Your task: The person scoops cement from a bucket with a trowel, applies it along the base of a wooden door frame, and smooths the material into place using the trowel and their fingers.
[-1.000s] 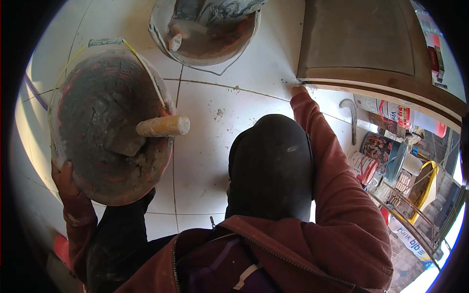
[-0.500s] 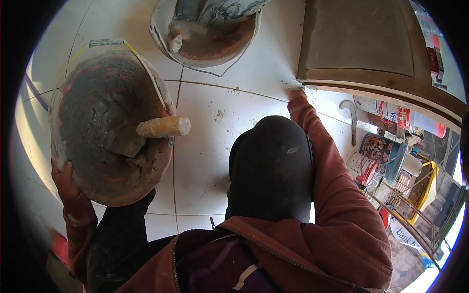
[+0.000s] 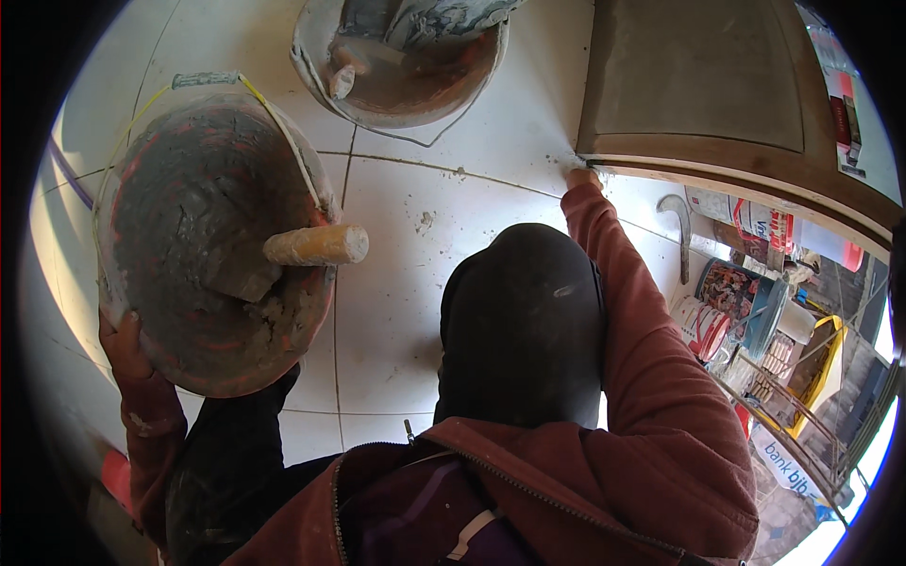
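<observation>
On the left stands a bucket (image 3: 316, 179) smeared with wet grey mortar (image 3: 179, 189), its yellow-wire handle raised. My left hand (image 3: 127, 347) grips its near left side, the thumb showing against the wall. A trowel (image 3: 316, 245) rests in the bucket, blade in the mortar and pale, crusted handle over the right rim. My right arm reaches forward past my knee. At its end my right hand (image 3: 583, 177) is low by the corner of a wood-framed panel (image 3: 698, 75); its fingers are hidden, and I cannot tell what they touch.
A second bucket (image 3: 406, 121) with grey-smeared tools stands ahead on white floor tiles (image 3: 406, 283) with mortar crumbs. A sickle-like curved tool (image 3: 681, 236), a red-and-white tub (image 3: 700, 328), a blue-grey bucket (image 3: 760, 316) and a yellow-edged container (image 3: 821, 373) are at the right.
My right hand has shifted slightly to the right by the panel's corner. My left hand, the bucket and the trowel look unchanged.
</observation>
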Demonstrator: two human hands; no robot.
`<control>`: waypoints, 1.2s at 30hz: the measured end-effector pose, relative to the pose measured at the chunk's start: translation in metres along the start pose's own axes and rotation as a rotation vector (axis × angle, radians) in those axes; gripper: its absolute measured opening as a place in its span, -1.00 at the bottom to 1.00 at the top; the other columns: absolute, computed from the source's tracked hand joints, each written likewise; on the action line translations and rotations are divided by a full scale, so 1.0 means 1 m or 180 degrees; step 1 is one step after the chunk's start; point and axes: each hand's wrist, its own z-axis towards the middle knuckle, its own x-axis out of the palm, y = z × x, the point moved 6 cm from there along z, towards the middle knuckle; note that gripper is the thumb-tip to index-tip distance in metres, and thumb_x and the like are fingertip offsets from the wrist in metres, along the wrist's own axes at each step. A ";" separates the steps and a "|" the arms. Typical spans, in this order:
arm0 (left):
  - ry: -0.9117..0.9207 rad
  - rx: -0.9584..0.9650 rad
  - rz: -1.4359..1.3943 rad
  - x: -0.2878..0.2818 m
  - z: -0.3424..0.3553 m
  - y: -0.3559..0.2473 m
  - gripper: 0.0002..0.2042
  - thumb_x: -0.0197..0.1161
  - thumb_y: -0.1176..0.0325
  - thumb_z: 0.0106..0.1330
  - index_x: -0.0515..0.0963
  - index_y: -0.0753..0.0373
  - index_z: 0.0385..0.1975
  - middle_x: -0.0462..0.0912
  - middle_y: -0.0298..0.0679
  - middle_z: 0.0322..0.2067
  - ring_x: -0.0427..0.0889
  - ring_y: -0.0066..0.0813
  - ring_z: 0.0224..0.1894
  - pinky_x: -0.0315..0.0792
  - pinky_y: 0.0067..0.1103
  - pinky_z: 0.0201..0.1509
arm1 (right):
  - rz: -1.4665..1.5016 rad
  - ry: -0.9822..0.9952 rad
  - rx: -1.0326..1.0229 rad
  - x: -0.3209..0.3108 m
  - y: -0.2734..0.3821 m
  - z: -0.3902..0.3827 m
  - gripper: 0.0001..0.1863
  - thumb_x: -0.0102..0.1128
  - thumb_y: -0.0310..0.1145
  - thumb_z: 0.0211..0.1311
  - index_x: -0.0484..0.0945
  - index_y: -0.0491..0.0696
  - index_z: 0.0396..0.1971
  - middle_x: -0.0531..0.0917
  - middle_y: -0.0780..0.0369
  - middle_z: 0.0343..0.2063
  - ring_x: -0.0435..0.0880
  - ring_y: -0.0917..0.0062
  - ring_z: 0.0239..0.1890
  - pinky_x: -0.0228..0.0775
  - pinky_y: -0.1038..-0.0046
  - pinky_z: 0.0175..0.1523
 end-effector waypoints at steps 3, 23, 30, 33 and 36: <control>-0.0123 0.0034 0.0153 -0.008 -0.005 -0.005 -0.47 -0.03 0.42 -0.03 0.22 0.40 0.04 0.40 -0.10 -0.11 0.42 -0.32 -0.11 0.27 -0.48 0.02 | 0.0996 -0.0325 0.0122 -0.016 0.002 -0.021 -0.58 -0.16 -0.33 0.05 0.38 -0.24 -0.10 0.42 -0.05 -0.08 0.41 0.15 -0.03 0.23 0.25 0.03; -0.0089 0.0088 0.0108 0.000 -0.003 -0.006 -0.48 -0.05 0.43 -0.03 0.22 0.38 0.04 0.40 -0.10 -0.11 0.42 -0.30 -0.10 0.26 -0.48 0.04 | -0.1293 -0.0519 -0.0875 -0.033 -0.008 -0.071 -0.41 -0.15 -0.40 0.07 0.12 0.32 0.17 0.37 0.16 -0.06 0.34 0.38 0.05 0.12 0.22 0.05; -0.0095 0.0098 0.0228 -0.008 0.003 0.001 -0.48 -0.05 0.44 -0.03 0.21 0.40 0.04 0.40 -0.09 -0.11 0.41 -0.30 -0.10 0.26 -0.48 0.04 | -0.1424 -0.0462 -0.0748 -0.036 0.001 -0.071 -0.47 -0.20 -0.37 0.12 0.13 0.23 0.16 0.38 0.19 -0.04 0.33 0.42 0.05 0.08 0.25 0.07; -0.0102 0.0175 0.0142 -0.002 -0.002 -0.005 -0.47 -0.05 0.43 -0.03 0.21 0.40 0.04 0.40 -0.09 -0.10 0.41 -0.30 -0.09 0.25 -0.48 0.04 | -0.1356 -0.0599 -0.0763 -0.037 0.005 -0.075 -0.48 -0.20 -0.36 0.12 0.14 0.19 0.16 0.38 0.18 -0.05 0.33 0.42 0.05 0.09 0.25 0.05; -0.0077 0.0088 0.0059 0.000 -0.004 -0.008 -0.47 -0.05 0.43 -0.03 0.21 0.41 0.05 0.39 -0.09 -0.10 0.41 -0.30 -0.08 0.25 -0.48 0.05 | -0.1371 -0.0629 -0.0833 -0.041 0.005 -0.076 -0.46 -0.16 -0.35 0.10 0.13 0.16 0.16 0.39 0.17 -0.06 0.35 0.41 0.03 0.10 0.26 0.03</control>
